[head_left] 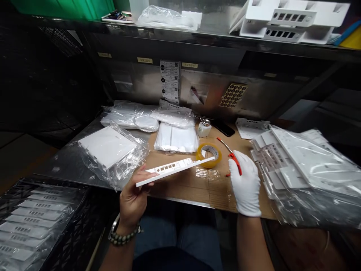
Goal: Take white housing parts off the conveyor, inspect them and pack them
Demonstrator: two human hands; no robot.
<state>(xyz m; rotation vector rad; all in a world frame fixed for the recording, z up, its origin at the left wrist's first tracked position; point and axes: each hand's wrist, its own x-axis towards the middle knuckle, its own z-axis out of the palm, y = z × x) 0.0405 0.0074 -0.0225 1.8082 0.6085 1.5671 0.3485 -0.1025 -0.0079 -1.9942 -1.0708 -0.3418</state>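
My bare left hand pinches one end of a thin white plastic panel with a row of port cutouts. The panel is tilted, its far end rising to the right in front of a roll of clear yellowish tape. In a white glove, my right hand is closed around a red air blow gun. The gun's thin metal nozzle, with a red tip, points up and left. Part of the gun's body is hidden by the glove.
Bagged white panels are heaped at right. A white plastic housing lies on clear film at left. White bags, a dispenser bottle and a black phone stand behind the tape. A black crate holds more panels at lower left.
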